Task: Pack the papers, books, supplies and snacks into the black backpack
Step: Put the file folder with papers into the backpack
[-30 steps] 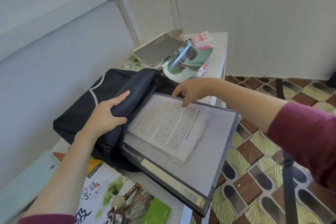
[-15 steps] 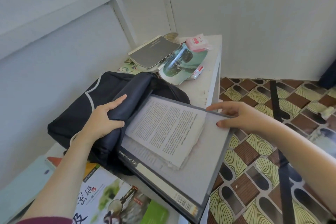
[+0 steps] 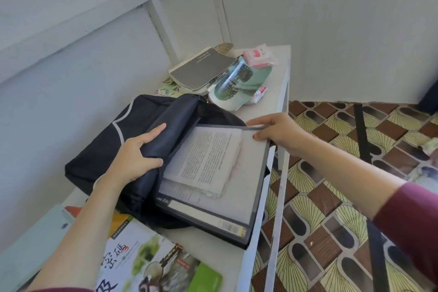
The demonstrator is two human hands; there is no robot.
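One white bench (image 3: 267,92) stood against the wall and carried all items. One black backpack (image 3: 99,149) lay flat on it. One grey file folder (image 3: 239,197) had its left edge tucked under the backpack's flap, the rest outside, and its near corner overhung the bench edge. One illustrated magazine (image 3: 147,256) lay nearest the person. One stack of printed papers (image 3: 206,156) lay with the folder. One grey book (image 3: 201,69) and one pink packet (image 3: 258,55) lay unpacked at the far end.

Left grip (image 3: 135,156): curled around the flap, holding the mouth open. Right grip (image 3: 275,133): pinching the folder's far corner.

Step judged: feeding the folder into the backpack. The next move calls for a wide mouth and a level push inward, so the papers stay put.
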